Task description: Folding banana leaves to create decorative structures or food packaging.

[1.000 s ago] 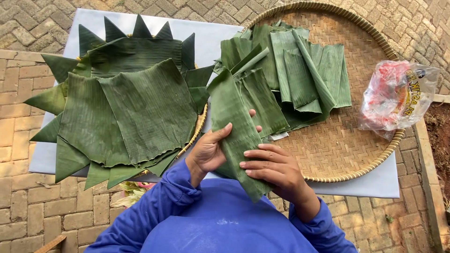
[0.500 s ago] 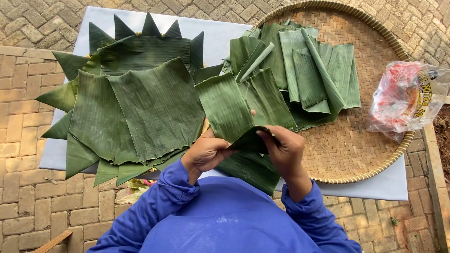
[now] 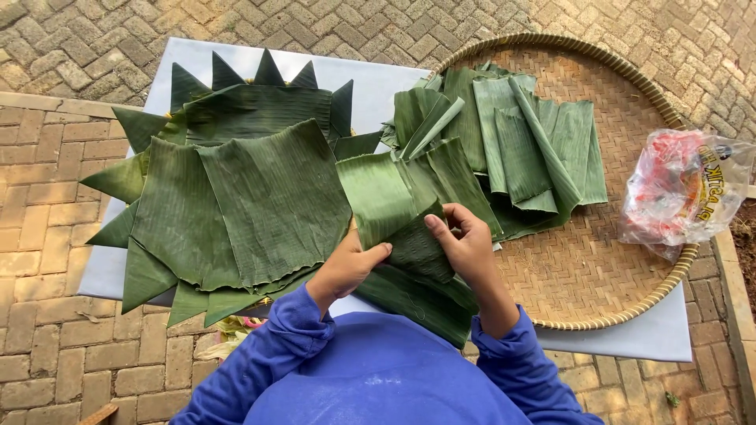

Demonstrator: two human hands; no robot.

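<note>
Two hands at lower centre of frame, both on one banana leaf strip [image 3: 398, 236]. Left hand [image 3: 346, 264]: fingers curled, pinching the strip's left edge w/ thumb on top. Right hand [image 3: 468, 244]: fingers bent over the fold, grip pressed together on a doubled-over flap, prob. to keep the crease from springing back. Strip lies centre frame, across the near rim of the woven tray [image 3: 598, 267] and the white bench [image 3: 661, 334]; long axis runs diagonal, upper left to lower right, near end hanging toward the blue-sleeved body, far end pointing up-frame to the leaf stacks. Folded part sits mid-length, between the two hands. Other items: stack of cut leaf pieces [image 3: 520, 149] on tray, upper centre-right, laid flat and overlapping, within reach of right hand. Large leaf arrangement [image 3: 236, 197] left of frame, flat squares on top, folded triangle points fanned around the edge, pointing outward. Plastic bag [image 3: 681, 193] w/ red contents at right edge, touching tray rim. Brick paving [image 3: 47, 181] all around. Small scraps under bench at lower left, too small to tell.
</note>
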